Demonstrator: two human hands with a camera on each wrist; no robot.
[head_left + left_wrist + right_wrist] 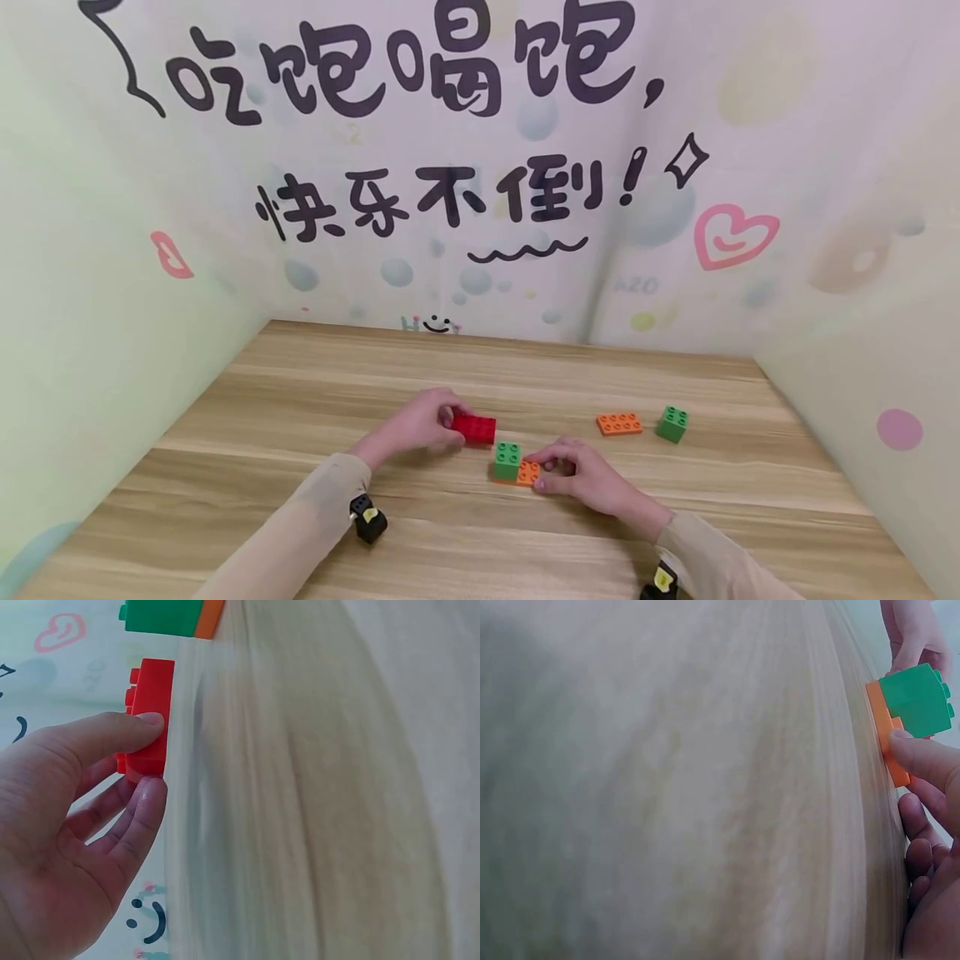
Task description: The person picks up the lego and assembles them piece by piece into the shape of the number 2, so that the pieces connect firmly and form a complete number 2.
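In the head view, my left hand pinches a red toy building brick by its left end. The left wrist view has the thumb on one side of that red brick and fingers on the other, its studs facing away from the tabletop. To its right, a green brick is stacked on the left half of a thin orange brick. My right hand grips this orange brick's right end. Seen from the right wrist, the thumb lies against the orange brick, beside the green one.
Farther back on the right lie another thin orange brick and a second green brick, apart from each other. The wood-grain table meets a printed cloth wall behind and pale walls at both sides.
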